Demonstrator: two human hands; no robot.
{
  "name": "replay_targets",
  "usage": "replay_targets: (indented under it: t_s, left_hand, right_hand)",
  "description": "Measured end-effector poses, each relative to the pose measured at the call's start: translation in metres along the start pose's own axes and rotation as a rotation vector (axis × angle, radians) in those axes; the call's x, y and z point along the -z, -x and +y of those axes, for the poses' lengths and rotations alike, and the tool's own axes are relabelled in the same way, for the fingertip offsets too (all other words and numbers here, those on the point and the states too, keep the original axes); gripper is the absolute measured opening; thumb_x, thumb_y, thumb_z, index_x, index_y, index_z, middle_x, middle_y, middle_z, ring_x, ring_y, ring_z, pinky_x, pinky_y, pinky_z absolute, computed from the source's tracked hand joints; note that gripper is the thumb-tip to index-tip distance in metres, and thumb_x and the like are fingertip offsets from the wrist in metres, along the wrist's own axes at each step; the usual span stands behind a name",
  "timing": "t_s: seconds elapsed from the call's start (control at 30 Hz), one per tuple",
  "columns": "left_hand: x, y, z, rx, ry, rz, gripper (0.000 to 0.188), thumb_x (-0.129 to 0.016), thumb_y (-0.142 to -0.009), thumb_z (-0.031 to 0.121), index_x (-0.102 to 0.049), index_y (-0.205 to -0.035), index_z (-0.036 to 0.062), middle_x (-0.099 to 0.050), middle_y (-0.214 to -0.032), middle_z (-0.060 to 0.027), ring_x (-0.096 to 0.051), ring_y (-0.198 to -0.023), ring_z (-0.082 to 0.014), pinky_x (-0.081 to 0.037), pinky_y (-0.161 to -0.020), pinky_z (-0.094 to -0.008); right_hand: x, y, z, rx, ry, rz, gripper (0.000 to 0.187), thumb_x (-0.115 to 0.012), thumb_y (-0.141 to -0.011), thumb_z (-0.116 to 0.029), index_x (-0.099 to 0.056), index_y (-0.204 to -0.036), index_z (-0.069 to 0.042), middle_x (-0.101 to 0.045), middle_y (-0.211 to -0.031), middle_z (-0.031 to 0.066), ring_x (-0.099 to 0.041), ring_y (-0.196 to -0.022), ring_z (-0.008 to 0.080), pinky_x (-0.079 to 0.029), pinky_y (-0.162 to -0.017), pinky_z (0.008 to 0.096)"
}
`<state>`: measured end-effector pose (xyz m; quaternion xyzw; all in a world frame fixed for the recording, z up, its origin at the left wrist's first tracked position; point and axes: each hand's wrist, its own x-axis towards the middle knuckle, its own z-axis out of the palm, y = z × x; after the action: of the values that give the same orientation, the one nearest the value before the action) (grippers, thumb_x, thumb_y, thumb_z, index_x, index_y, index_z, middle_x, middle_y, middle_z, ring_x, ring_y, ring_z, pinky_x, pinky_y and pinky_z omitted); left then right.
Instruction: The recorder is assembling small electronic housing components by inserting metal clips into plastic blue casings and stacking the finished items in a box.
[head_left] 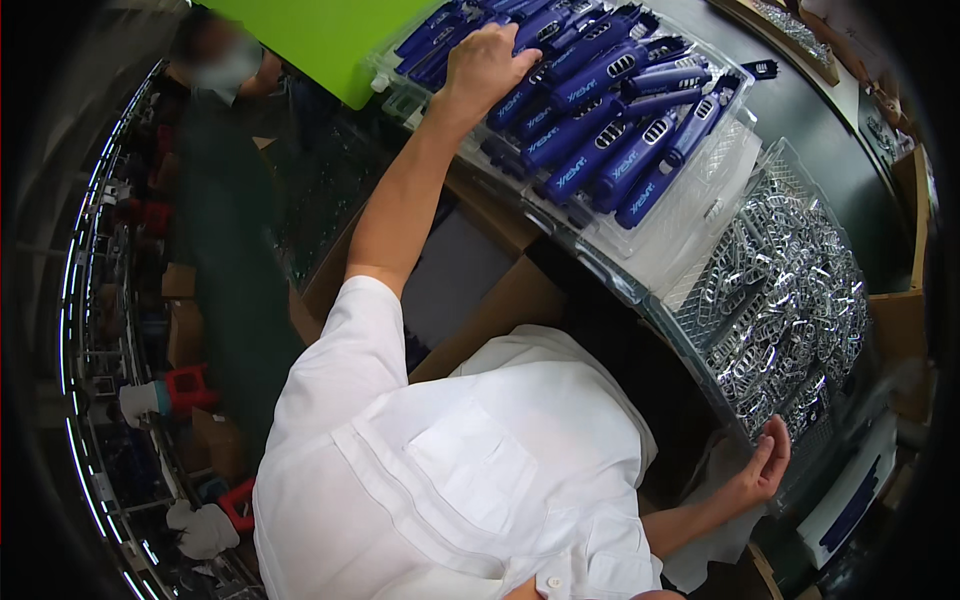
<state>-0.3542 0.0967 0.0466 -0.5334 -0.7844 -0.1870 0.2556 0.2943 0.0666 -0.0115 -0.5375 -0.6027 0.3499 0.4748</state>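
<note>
In the head view, the left hand [487,70] is at the far left part of a pile of blue handles [597,76], with its thumb apart from the fingers and touching the pieces; whether it grips one, I cannot tell. The handles lie heaped on clear plastic [680,225], most of them to the right of that hand. Their long axes mainly slant from near left to far right — roughly the way the left forearm points, though several at the right end lie flatter or steeper.

The right hand [765,465] is well apart from the blue pile, at the near edge of a textured tray [705,290] full of shiny metal parts [785,290]. Its fingers are loosely bent; whether anything sits between them does not show. The metal parts lie just beyond its fingertips, pointing every way with no common axis. So each hand has its own neighbour — the left is nearer the handles, the right nearer the metal.
</note>
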Motion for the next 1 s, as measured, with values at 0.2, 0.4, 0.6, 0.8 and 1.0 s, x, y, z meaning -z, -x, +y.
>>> replay_targets:
  t_s: [0.2, 0.4, 0.6, 0.8, 1.0]
  left_hand:
    - [0.085, 0.047, -0.024, 0.164, 0.261, 0.219, 0.031, -0.063, -0.099, 0.021, -0.068, -0.122, 0.0, -0.069, -0.116, -0.0192, -0.066, -0.106, -0.0317, -0.051, -0.091, -0.0399]
    - [0.032, 0.237, -0.122, 1.026, 0.682, 0.341, 0.03, -0.047, -0.105, 0.016, -0.071, -0.115, 0.0023, -0.076, -0.097, -0.0085, -0.069, -0.08, -0.0147, -0.054, -0.068, -0.0289]
    - [-0.096, 0.389, -0.145, 0.951, 0.063, -0.29, 0.037, -0.051, -0.104, 0.031, -0.072, -0.111, 0.0024, -0.076, -0.1, -0.0176, -0.074, -0.096, -0.0358, -0.057, -0.082, -0.044]
    - [-0.184, 0.484, -0.208, 0.614, -0.2, -0.784, 0.054, -0.053, -0.101, 0.049, -0.065, -0.13, 0.0059, -0.066, -0.129, -0.024, -0.065, -0.118, -0.0432, -0.054, -0.099, -0.0549]
    - [-0.149, 0.426, -0.185, 0.577, -0.272, -0.894, 0.056, -0.057, -0.097, 0.049, -0.065, -0.13, 0.0052, -0.068, -0.126, -0.0229, -0.066, -0.118, -0.0396, -0.053, -0.101, -0.0501]
  right_hand:
    - [0.053, -0.074, 0.043, 0.279, 0.916, -0.045, 0.036, -0.055, -0.108, -0.016, -0.061, -0.138, 0.002, -0.066, -0.135, 0.0173, -0.062, -0.125, 0.029, -0.047, -0.107, 0.0368]
    - [0.049, -0.094, 0.07, 0.406, 1.024, -0.221, 0.033, -0.059, -0.105, -0.017, -0.066, -0.132, 0.0, -0.068, -0.131, 0.0205, -0.066, -0.119, 0.0349, -0.051, -0.102, 0.0405]
    - [0.038, -0.094, 0.045, 0.204, 0.996, -0.132, 0.035, -0.064, -0.104, -0.023, -0.068, -0.13, -0.001, -0.07, -0.128, 0.0205, -0.067, -0.116, 0.0334, -0.051, -0.1, 0.0384]
    - [0.021, -0.113, 0.068, 0.068, 0.669, 0.046, 0.035, -0.072, -0.098, -0.015, -0.069, -0.129, 0.001, -0.074, -0.119, 0.0136, -0.068, -0.105, 0.0194, -0.051, -0.096, 0.0317]
    - [0.006, -0.113, 0.036, 0.002, 0.405, 0.187, 0.03, -0.073, -0.097, -0.009, -0.072, -0.125, 0.002, -0.074, -0.115, 0.0083, -0.066, -0.102, 0.0105, -0.051, -0.089, 0.0248]
